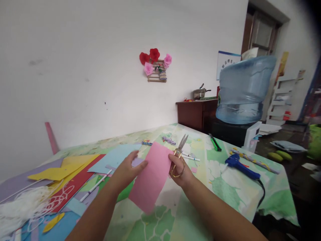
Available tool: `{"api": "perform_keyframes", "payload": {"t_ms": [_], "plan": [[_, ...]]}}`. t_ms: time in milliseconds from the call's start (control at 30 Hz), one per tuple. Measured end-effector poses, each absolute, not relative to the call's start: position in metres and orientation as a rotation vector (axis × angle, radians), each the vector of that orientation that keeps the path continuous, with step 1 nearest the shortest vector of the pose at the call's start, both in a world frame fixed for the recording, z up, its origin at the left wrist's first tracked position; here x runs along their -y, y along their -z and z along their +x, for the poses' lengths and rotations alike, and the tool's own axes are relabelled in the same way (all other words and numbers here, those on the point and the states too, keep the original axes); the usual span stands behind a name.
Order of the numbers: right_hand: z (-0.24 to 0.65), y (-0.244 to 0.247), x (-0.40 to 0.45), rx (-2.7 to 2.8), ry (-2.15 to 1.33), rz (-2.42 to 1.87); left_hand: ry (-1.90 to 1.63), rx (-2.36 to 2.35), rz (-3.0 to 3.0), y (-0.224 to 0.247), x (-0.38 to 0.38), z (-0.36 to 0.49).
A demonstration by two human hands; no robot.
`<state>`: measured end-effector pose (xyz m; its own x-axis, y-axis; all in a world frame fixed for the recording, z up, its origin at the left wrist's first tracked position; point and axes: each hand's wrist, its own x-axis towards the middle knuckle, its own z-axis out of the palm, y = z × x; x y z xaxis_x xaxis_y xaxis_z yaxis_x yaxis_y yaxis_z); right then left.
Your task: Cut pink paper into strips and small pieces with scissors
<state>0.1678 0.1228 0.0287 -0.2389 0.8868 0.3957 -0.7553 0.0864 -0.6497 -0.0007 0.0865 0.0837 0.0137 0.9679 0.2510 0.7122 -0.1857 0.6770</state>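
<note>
A rectangular sheet of pink paper [151, 177] is held up slanted over the table in front of me. My right hand [181, 169] pinches its right edge and also holds a pair of scissors [181, 147]. The scissors' gold-coloured handles sit in that hand; their blades point up and away, slightly apart. At the sheet's left edge is my left hand [129, 169], thumb and fingers spread, with the thumb tip at the paper's edge. Whether the thumb presses on it I cannot tell.
Coloured paper sheets [75, 180] and white string [22, 207] cover the table's left side. To the right lie a green utility knife [215, 143], a blue glue gun [242, 167] and a patterned stick [258, 161]. Beyond the table stands a large water bottle [243, 90].
</note>
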Motion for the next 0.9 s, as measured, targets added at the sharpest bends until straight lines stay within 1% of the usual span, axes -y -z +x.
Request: {"api": "perform_keyframes", "payload": {"t_ms": [67, 100, 167, 233, 300, 400, 433, 500, 600, 667, 767, 900], "plan": [[0.171, -0.03, -0.126, 0.942, -1.53, -0.16, -0.716, -1.376, 1.746, -0.083, -0.086, -0.01], [0.173, -0.03, -0.128, 0.94, -1.523, -0.175, -0.628, -1.28, 1.676, -0.082, -0.086, -0.013], [0.175, -0.027, -0.135, 0.912, -1.492, -0.268, -0.572, -1.253, 1.596, -0.079, -0.086, -0.016], [0.177, -0.023, -0.143, 0.855, -1.439, -0.374, -0.689, -1.312, 1.524, -0.075, -0.089, -0.016], [0.176, -0.019, -0.148, 0.813, -1.405, -0.426, -0.952, -1.308, 1.4, -0.072, -0.094, -0.012], [0.171, -0.017, -0.145, 0.856, -1.446, -0.453, -1.396, -1.203, 1.133, -0.067, -0.1, 0.001], [0.168, -0.018, -0.142, 0.887, -1.47, -0.46, -1.481, -1.142, 1.057, -0.064, -0.101, 0.007], [0.162, -0.018, -0.134, 0.99, -1.497, -0.486, -1.542, -1.01, 0.954, -0.057, -0.1, 0.019], [0.156, -0.015, -0.126, 1.111, -1.436, -0.598, -1.464, -0.835, 0.846, -0.047, -0.097, 0.034], [0.154, -0.01, -0.129, 1.064, -1.385, -0.674, -1.426, -0.717, 0.806, -0.043, -0.095, 0.04], [0.155, -0.004, -0.136, 0.981, -1.372, -0.706, -1.479, -0.647, 0.74, -0.041, -0.095, 0.043], [0.156, -0.008, -0.134, 1.003, -1.449, -0.657, -1.527, -0.612, 0.751, -0.037, -0.096, 0.048]]}}
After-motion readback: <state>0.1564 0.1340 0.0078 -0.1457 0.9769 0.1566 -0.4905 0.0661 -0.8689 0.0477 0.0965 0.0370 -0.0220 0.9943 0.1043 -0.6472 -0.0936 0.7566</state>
